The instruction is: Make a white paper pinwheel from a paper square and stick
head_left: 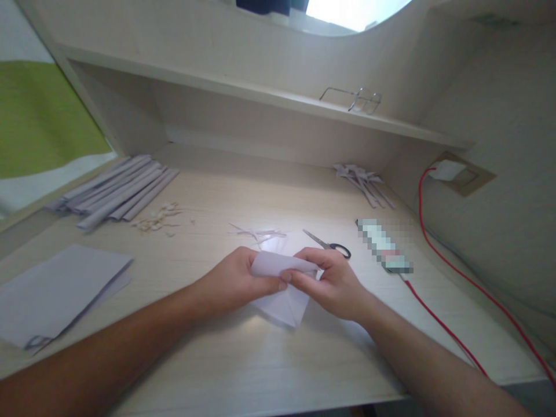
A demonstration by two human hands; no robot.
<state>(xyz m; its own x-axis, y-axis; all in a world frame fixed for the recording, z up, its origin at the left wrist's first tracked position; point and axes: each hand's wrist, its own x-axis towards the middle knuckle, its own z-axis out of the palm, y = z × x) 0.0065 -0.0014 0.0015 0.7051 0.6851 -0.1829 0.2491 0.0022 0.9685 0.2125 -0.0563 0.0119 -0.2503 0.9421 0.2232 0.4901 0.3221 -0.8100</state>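
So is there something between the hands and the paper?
No. Both the left hand and the right hand already grip the folded paper directly; nothing visible lies between them.

No text, label or number can be read.

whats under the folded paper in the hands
Under the folded paper, held by the left hand and right hand, only desk shows; directly beneath is covered.

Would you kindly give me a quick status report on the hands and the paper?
Left hand and right hand both pinching folded white paper. Paper held just above desk. Scissors behind, clear.
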